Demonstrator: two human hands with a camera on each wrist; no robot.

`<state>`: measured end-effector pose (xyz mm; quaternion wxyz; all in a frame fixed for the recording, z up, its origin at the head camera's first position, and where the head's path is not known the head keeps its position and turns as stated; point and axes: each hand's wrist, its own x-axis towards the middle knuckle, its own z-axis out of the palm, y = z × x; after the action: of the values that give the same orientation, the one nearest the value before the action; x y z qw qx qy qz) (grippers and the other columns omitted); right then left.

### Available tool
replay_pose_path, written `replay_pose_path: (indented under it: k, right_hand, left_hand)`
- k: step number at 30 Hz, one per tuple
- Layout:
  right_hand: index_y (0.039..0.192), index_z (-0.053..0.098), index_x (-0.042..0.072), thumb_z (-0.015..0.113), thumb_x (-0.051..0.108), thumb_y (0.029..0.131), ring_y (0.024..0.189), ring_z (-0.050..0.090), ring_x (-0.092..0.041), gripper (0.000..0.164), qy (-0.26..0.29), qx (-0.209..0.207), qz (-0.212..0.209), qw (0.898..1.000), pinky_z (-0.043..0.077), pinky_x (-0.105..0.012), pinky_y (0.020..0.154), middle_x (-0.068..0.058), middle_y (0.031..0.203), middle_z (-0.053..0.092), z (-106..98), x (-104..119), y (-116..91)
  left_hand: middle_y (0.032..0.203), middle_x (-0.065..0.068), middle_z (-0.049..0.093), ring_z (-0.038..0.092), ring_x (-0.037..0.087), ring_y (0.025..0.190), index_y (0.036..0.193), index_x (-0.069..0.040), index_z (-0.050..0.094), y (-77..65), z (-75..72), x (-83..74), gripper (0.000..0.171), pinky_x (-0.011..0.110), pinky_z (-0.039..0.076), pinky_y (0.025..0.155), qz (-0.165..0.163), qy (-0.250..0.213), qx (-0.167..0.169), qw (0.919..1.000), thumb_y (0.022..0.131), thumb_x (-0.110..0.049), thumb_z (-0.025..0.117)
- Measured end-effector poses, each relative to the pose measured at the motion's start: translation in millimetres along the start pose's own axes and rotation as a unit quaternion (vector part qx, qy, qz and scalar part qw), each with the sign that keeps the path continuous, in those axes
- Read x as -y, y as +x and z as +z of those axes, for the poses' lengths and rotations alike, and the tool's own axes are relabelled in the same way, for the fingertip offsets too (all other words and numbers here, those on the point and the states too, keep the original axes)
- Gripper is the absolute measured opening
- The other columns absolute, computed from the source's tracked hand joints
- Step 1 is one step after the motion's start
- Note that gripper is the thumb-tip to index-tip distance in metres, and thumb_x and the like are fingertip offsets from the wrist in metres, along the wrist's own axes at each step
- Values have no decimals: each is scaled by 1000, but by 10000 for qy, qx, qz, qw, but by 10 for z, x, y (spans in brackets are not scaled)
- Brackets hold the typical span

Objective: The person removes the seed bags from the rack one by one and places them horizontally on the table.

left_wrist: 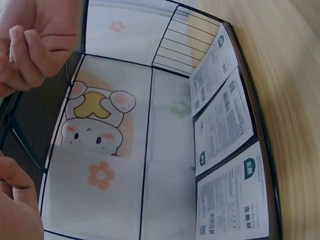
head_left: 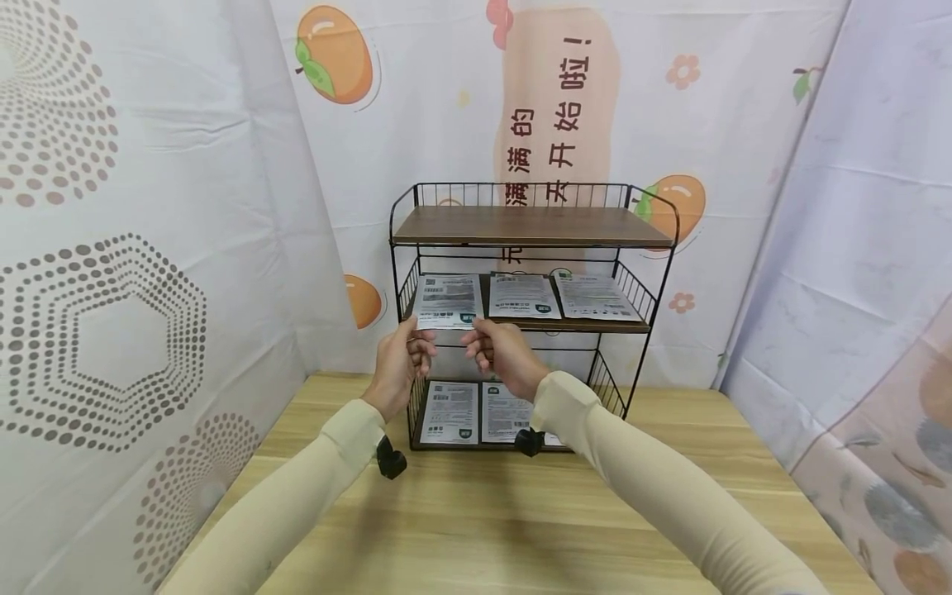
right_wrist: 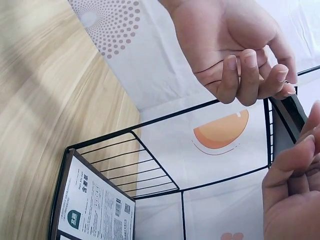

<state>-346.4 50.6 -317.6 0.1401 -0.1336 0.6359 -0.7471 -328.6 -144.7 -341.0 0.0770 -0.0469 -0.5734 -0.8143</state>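
Note:
My left hand (head_left: pixel 402 364) pinches the near left corner of a white printed packet (head_left: pixel 449 299) with a green logo. At its near right corner, my right hand (head_left: pixel 506 351) pinches the same packet between thumb and finger. The packet lies flat at the left end of the middle shelf (head_left: pixel 476 326), its near edge toward me. Beside it on that shelf are two similar packets, a middle one (head_left: pixel 523 297) and a right one (head_left: pixel 597 296). Both wrist views show curled fingers; the held packet's printed face is hidden there.
A black wire rack with a brown top shelf (head_left: pixel 531 225) stands on a wooden table (head_left: pixel 476 521). On its bottom shelf lie a left packet (head_left: pixel 449 413), a middle packet (head_left: pixel 502 411) and another partly hidden by my right arm. Patterned curtains (head_left: pixel 134 330) surround the table.

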Motion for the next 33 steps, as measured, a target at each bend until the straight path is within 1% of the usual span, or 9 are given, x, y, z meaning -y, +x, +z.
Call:
replay_pose_path:
  k: [3,6,9,12,17,20,24,28,33]
  right_hand:
    - [97,67,1,49,29,110,51,45,-11,35,-9,2,-16,10000,41,-24,52,-2,73,61,-7,16,-4]
    - [100,67,0,49,30,110,51,45,-11,36,-19,-3,60,10000,41,-24,52,-2,73,61,-12,26,-4]
    - [102,66,0,49,30,111,51,45,-10,36,-47,47,128,9999,40,-24,52,-1,73,60,-6,33,1]
    - [101,65,0,50,28,110,51,44,-9,34,-68,67,162,9998,38,-24,53,-1,72,60,4,42,9]
    - [98,65,1,51,29,110,49,42,-10,33,-159,-15,256,9995,37,-25,53,-1,70,58,6,59,18]
    - [96,66,2,52,31,110,48,42,-9,35,-114,-15,298,9995,36,-24,51,-1,68,57,3,64,12]
    - [94,65,2,52,30,110,48,39,-8,35,-212,22,217,9995,34,-23,48,0,66,53,-12,75,-19]
    - [88,62,4,52,30,110,48,35,-9,35,-508,91,90,9986,30,-24,48,1,63,48,-41,79,-73]
    - [81,60,8,50,32,110,49,32,-11,39,-791,257,45,9965,30,-25,49,1,62,46,-58,57,-136]
  left_hand:
    - [64,0,63,46,8,45,95,3,65,30,-2,-10,37,20,36,43,53,101,28,9999,109,-29,51]
    - [64,1,63,46,7,44,91,0,65,43,-5,-27,33,19,36,41,51,240,21,9997,108,-25,52]
    - [63,1,62,45,7,44,87,-2,65,52,-6,-41,34,19,36,41,-31,359,-6,9994,108,-26,52]
    - [64,1,62,46,7,45,88,-2,64,54,-17,-57,37,19,37,43,-43,660,76,9978,109,-29,51]
    - [65,0,60,47,7,47,89,-3,60,32,-49,-96,39,19,40,45,85,1246,320,9917,111,-33,49]
    - [64,0,58,48,8,47,87,-4,59,20,-70,-113,40,20,41,46,121,1457,439,9883,111,-34,49]
    - [62,0,57,47,9,48,85,-5,58,-9,-105,-135,41,22,40,47,111,1755,543,9829,110,-36,50]
    - [61,1,57,46,9,46,85,-4,59,-59,-140,-152,42,22,38,46,114,1950,657,9785,109,-38,51]
    - [62,3,58,46,10,47,85,-3,59,-138,-196,-153,44,20,39,45,153,2074,852,9744,109,-39,51]
